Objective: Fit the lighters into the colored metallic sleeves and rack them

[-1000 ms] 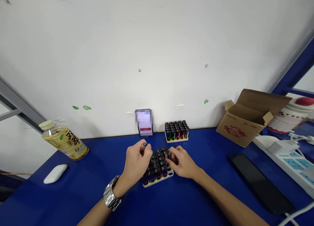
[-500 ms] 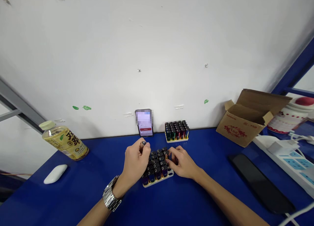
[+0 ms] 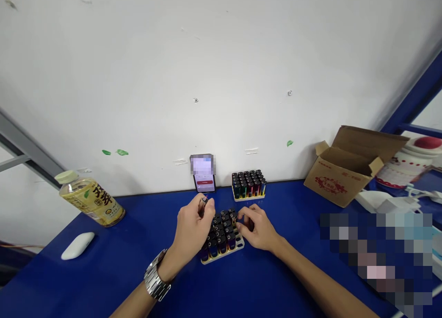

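Several black-topped lighters [image 3: 221, 241] stand in rows in a pale holed rack [image 3: 221, 257] on the blue table. My left hand [image 3: 195, 221], with a metal watch at the wrist, is over the rack's left side, thumb and fingers closed round a lighter [image 3: 205, 200] whose dark top sticks out. At the rack's right side, my right hand [image 3: 257, 226] has curled fingers, the index finger and thumb at a lighter [image 3: 234, 217] in the back part. Bare holes show along the rack's front right edge. My left hand hides part of the rack's left side.
Behind stands a second rack of coloured lighters [image 3: 249, 184], beside a phone [image 3: 205, 175] against the wall. To the left are a yellow-labelled bottle [image 3: 93, 199] and a white case [image 3: 78, 245]. An open cardboard box [image 3: 336, 179] sits at the right; a blurred patch covers the area before it.
My left hand has shifted slightly right with its lighter. My right thumb has drawn back a little from the rack, showing more holes there.
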### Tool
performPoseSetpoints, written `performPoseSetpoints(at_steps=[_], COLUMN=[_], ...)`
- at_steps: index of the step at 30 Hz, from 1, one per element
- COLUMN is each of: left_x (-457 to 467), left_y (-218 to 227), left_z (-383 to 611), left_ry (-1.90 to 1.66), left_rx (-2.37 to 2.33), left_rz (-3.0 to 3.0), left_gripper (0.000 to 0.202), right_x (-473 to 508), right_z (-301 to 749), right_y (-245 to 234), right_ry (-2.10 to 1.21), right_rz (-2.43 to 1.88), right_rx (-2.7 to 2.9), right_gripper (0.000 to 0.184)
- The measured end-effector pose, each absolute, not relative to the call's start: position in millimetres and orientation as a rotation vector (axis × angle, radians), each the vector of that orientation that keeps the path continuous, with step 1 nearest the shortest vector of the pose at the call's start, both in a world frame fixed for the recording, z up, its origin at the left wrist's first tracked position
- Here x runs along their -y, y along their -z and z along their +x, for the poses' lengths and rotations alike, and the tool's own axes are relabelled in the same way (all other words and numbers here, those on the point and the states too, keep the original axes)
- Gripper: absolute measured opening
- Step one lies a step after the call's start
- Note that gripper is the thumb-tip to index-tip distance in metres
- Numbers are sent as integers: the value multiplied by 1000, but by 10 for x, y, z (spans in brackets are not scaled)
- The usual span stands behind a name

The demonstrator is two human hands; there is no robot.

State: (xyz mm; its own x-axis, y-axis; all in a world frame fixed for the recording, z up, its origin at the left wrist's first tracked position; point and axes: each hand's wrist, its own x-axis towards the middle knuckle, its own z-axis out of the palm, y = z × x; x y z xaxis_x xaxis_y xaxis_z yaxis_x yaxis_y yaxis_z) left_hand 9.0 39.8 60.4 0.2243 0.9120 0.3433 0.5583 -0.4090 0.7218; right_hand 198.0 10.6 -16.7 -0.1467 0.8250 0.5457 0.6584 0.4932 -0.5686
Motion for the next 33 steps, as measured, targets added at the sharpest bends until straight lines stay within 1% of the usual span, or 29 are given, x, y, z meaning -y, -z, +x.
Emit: performPoseSetpoints(at_steps=[1,4,8,9,12,15,17,19,21,23,25,27,28,30,33], left_x=[-370,-266,-159,-145,-127,-116,-122,-165,-269,-434,-633,-819,-893,-994,-1038], left_y=[-626,-681,-686,-678,-659,-667,-688,-712,-728,-721,-681,-602,-552,-436,-265], left_z=[98,103,64,52,29,31,41,42,14,-53,-150,-249,-289,-338,-326], left_ry=[-1026,-914,-808,-774,-695,-693,-766,-948,-1147,-1211,-1051,-600,-499,-368,-277], left_rx=[-1322,-1198,-1039,-1003,-929,-893,-874,-901,-1009,-1197,-1452,-1687,-1717,-1776,-1864], left_rz=[2066,2150,2287,2318,2364,2377,2386,2369,2302,2221,2197,2313,2322,2318,2285], left_gripper=[38,36,49,52,56,55,52,45,36,30,30,31,30,30,40], right_x=[-109,-109,-42,-15,62,87,59,0,-70,-124,-148,-143,-135,-124,-133], right_z=[1977,1913,1713,1662,1554,1535,1576,1664,1791,1935,2057,2129,2144,2143,2116], right_y=[158,96,-53,-93,-187,-218,-195,-140,-60,27,100,144,155,161,162], right_ry=[-217,-155,-187,-201,-199,-218,-224,-202,-181,-168,-171,-199,-210,-218,-196], right_rz=[-1202,-1081,-935,-919,-916,-895,-883,-912,-973,-1008,-1018,-1021,-1017,-994,-936], right_rx=[1815,1659,1560,1560,1599,1617,1583,1504,1416,1375,1439,1560,1635,1804,2014], right_gripper=[3,8,21,21,11,13,13,14,15,21,27,34,37,39,38])
